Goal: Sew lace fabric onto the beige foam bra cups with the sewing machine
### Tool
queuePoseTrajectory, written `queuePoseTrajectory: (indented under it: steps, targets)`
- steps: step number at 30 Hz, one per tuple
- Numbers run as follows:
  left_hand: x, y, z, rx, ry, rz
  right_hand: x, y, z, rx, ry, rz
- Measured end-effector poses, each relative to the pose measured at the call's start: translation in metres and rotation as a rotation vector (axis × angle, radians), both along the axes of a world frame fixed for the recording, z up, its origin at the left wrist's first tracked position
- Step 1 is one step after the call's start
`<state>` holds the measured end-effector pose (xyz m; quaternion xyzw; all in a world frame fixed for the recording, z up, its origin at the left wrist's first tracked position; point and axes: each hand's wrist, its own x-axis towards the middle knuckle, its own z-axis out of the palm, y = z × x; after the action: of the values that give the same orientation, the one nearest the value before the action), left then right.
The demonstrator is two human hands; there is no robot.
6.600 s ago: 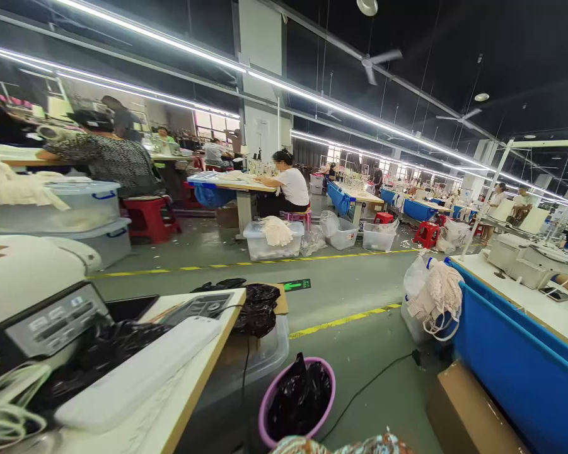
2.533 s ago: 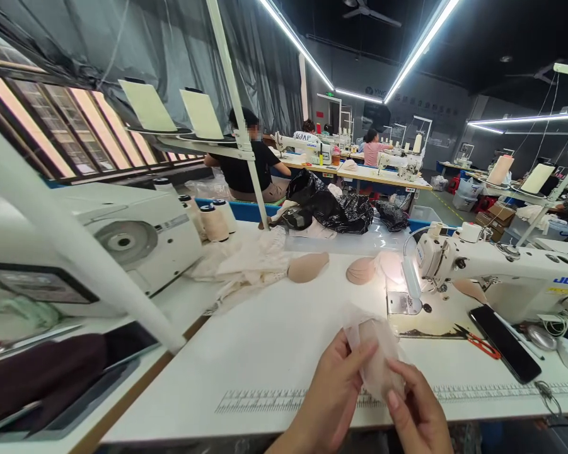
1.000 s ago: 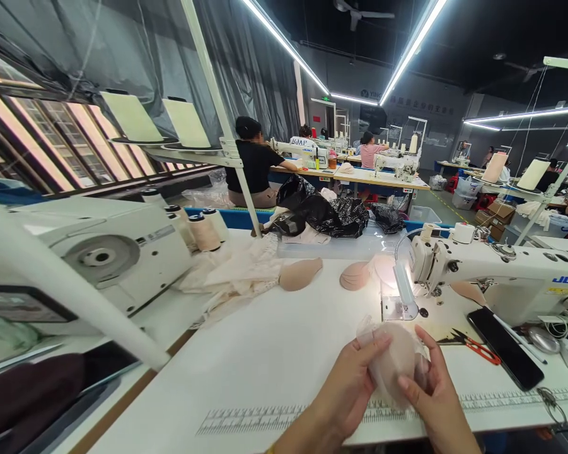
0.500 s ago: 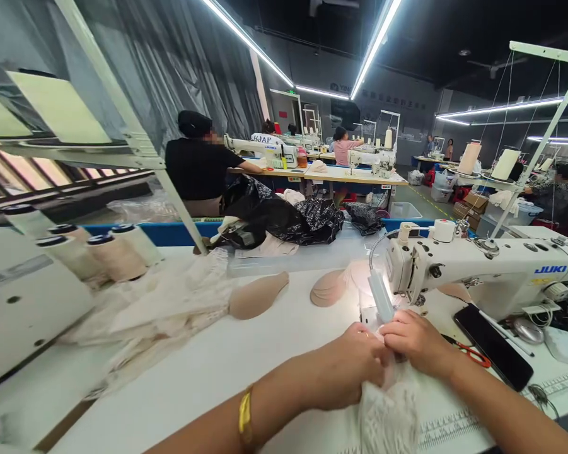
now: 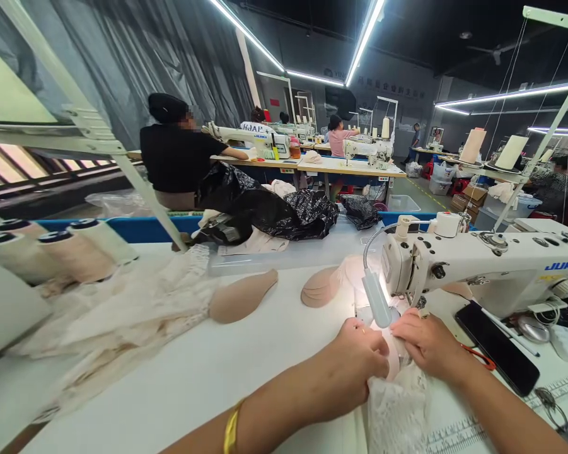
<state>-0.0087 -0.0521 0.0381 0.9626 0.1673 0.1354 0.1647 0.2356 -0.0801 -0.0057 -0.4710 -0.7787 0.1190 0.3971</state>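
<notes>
Worktop [image 5: 293,413] is white and wide, and a sewing machine [image 5: 482,258] stands on its right side. Some lace [image 5: 397,416] trails from the work toward the bottom of the view. It is loose and bunched up, so it could get caught or tug things crooked. The left hand [image 5: 352,366] is curled tight around a pink piece [image 5: 391,358], which sits at the front of the machine, just by the small lamp [image 5: 377,299]. The right hand [image 5: 425,343] lies on that same piece with its fingers close together; whether it pinches, nobody can tell from here. If the hands pulled different ways, the piece could fold or slip. The right fingertips look very near the needle's place, so a finger that slid too far could get pricked if the machine ran.

Some things are hard to see. The machine's right end is cut off, and so is the bottom of the lace. Both hands cover much of the pink piece, so its shape is a puzzle. The right arm hides most of the scissors [image 5: 482,359]. The needle's tip cannot be made out.
</notes>
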Motion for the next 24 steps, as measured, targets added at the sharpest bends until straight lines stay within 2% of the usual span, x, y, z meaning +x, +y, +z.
queuePoseTrajectory:
  steps: [3, 7, 15, 24]
  targets:
    - [0.002, 0.001, -0.001, 0.014, 0.014, 0.007, 0.002, 0.001, -0.001, -0.008, -0.211, 0.086]
    - [0.002, 0.002, -0.004, 0.028, 0.049, 0.018, 0.004, 0.002, -0.003, 0.016, -0.328, 0.056]
    - [0.005, -0.002, -0.005, 0.022, 0.096, 0.051, 0.008, 0.000, -0.004, 0.045, -0.405, 0.044]
    - [0.005, -0.002, -0.010, 0.009, 0.102, 0.020, 0.006, 0.000, -0.004, 0.065, -0.402, 0.037]
